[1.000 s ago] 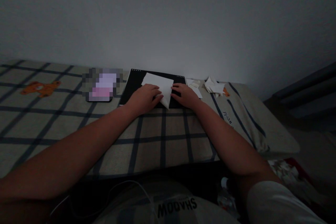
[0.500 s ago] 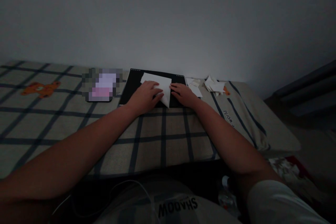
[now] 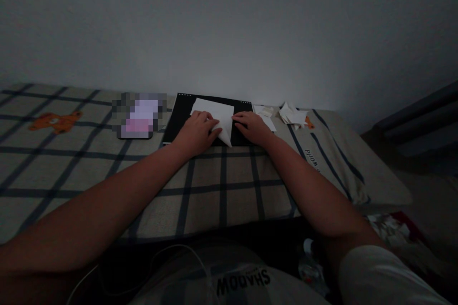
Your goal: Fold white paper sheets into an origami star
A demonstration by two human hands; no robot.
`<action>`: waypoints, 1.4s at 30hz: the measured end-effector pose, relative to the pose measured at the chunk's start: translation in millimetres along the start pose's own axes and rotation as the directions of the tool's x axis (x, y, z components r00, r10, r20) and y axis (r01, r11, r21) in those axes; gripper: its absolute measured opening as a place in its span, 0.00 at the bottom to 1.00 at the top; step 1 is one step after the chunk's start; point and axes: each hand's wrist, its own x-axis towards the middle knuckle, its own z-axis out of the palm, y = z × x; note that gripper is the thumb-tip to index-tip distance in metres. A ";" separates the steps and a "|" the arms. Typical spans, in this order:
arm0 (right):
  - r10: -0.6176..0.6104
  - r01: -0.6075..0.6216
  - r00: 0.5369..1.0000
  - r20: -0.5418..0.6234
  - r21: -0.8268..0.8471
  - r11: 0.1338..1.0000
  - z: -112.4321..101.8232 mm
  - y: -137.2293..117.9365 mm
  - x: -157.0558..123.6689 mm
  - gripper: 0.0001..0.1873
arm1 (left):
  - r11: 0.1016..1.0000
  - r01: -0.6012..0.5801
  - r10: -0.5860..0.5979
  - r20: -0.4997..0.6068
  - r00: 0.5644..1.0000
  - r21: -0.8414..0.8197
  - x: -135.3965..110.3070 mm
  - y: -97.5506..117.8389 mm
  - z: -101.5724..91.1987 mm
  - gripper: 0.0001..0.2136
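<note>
A white sheet of paper (image 3: 219, 113), folded to a point toward me, lies on a black notebook (image 3: 182, 116) at the far side of a checked bedsheet. My left hand (image 3: 196, 132) lies flat on the paper's left half, fingers stretched out and pressing it down. My right hand (image 3: 252, 126) rests at the paper's right edge, fingers extended with the tips touching the fold. Neither hand lifts the paper.
The checked bedsheet (image 3: 222, 186) covers a low bed against a pale wall. A blurred-out flat object (image 3: 138, 116) sits left of the notebook. Small folded white paper pieces (image 3: 291, 115) and another sheet (image 3: 265, 116) lie to the right. The bed's right end drops off.
Both hands have crept slightly farther up along the paper, my right fingertips sliding up its right edge. The paper stays on the notebook.
</note>
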 end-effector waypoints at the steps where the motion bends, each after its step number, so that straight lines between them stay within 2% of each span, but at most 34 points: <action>1: -0.004 0.005 1.000 0.007 -0.005 1.000 0.8 0.9 0.2 0.18 | 1.000 -0.006 0.006 0.004 1.000 0.001 0.2 -0.4 -0.1 0.19; 8: -0.031 0.033 0.999 0.035 -0.067 0.997 7.5 4.3 0.4 0.20 | 0.998 -0.057 0.058 0.028 0.998 -0.032 1.5 -2.1 -0.8 0.19; 15: 0.045 -0.040 0.998 0.044 -0.105 0.994 11.9 4.6 -1.0 0.22 | 0.991 -0.086 0.091 0.048 0.995 -0.099 3.4 -3.1 4.7 0.21; 25: 0.068 -0.064 0.995 0.076 -0.052 0.997 9.7 4.9 1.5 0.23 | 0.988 -0.138 0.145 0.093 0.985 -0.070 4.5 -0.3 6.5 0.21; 35: 0.027 -0.027 0.999 0.020 -0.002 1.000 6.0 5.9 -0.8 0.23 | 0.988 -0.139 0.144 0.092 0.985 -0.068 0.0 -3.2 10.0 0.23; 38: 0.008 -0.008 1.000 0.003 0.000 1.000 5.5 4.9 -2.0 0.23 | 0.984 -0.140 0.147 0.059 0.987 -0.111 -1.0 -3.1 6.3 0.25; 42: -0.027 0.027 0.998 0.060 -0.002 1.000 2.5 5.2 -3.3 0.23 | 0.977 -0.119 0.128 0.041 0.991 -0.177 -0.7 -3.7 -6.4 0.25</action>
